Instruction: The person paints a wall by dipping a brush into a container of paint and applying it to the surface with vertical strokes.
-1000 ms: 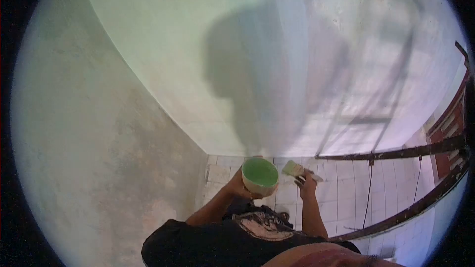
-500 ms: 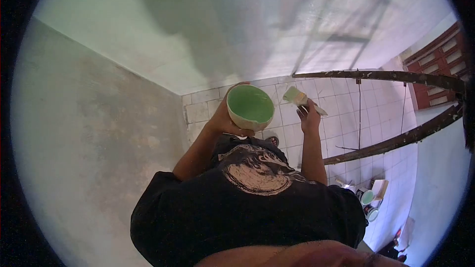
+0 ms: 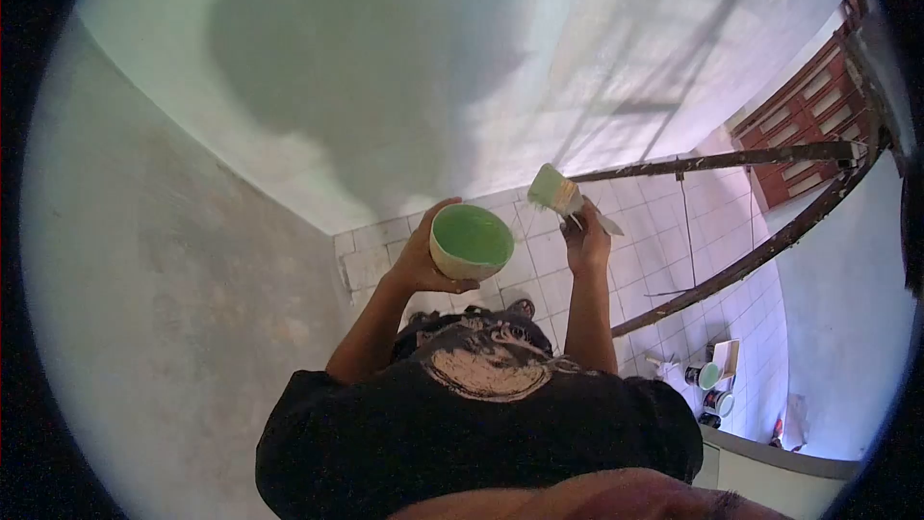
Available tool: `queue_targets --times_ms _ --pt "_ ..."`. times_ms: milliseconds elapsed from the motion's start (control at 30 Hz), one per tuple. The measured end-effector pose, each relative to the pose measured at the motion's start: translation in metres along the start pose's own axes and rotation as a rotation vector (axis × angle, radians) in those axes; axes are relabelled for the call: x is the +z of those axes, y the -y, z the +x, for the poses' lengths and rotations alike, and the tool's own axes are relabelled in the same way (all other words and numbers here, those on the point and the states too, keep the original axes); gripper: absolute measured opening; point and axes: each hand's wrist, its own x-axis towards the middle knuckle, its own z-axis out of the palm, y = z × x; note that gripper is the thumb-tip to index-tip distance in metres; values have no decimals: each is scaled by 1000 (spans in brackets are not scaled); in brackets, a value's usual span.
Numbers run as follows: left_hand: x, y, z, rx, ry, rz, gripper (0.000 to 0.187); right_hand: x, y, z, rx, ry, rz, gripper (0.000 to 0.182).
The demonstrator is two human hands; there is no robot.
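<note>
My left hand [image 3: 422,258] is wrapped round the side and base of a bowl [image 3: 462,265] with green paint [image 3: 474,233] inside. In my right hand [image 3: 587,241] is a wide paintbrush [image 3: 555,190], gripped by its handle. Green paint coats the bristles, which point up and to the left, toward the wall. The brush is to the right of the bowl and apart from it. Part of its handle is hidden behind my fingers.
A pale green wall [image 3: 385,58] rises ahead, and a patchy grey wall [image 3: 221,270] stands at left. Dark wooden poles [image 3: 751,260] lean at right over the white tiled floor [image 3: 549,250]. Paint tubs [image 3: 707,376] stand at lower right, and a reddish-brown door [image 3: 808,120] is beyond.
The view has tilted up, showing more of the wall. Both hands are still holding the bowl and the brush. The brush has risen relative to the bowl, its bristles now angled further up.
</note>
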Motion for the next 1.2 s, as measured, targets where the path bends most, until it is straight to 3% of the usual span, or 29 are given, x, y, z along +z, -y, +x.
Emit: queue_targets --times_ms 200,267,300,433,500,700,833,967,1067,1133,1167,1200 --pt "-45 1 -13 68 37 94 110 42 1 -52 -149 209 10 28" --pt "-53 3 -11 -50 63 96 117 64 17 -70 -228 262 -30 30" --pt "-54 5 -14 -18 57 90 117 68 18 -74 -254 280 -40 30" --pt "-62 8 -19 49 64 122 104 83 22 -87 -371 372 92 35" --pt "-61 18 -27 97 38 224 104 75 15 -85 -337 366 1 36" --pt "-71 16 -42 67 67 57 100 99 -20 -96 -165 378 69 28" --pt "-80 21 -46 103 86 87 99 110 -31 -105 -184 457 28 29" --pt "-96 30 -45 -2 125 119 97 121 -36 -117 -108 382 73 27" --pt "-95 8 -46 38 63 58 97 118 -40 -113 -65 336 84 28" --pt "-100 9 -43 1 72 105 97 113 -46 -113 -201 347 87 29" --pt "-102 11 -45 -34 83 152 97 68 -71 -66 -726 361 -708 31" --pt "-104 14 -47 -15 74 205 99 111 -39 -113 -207 314 102 34"
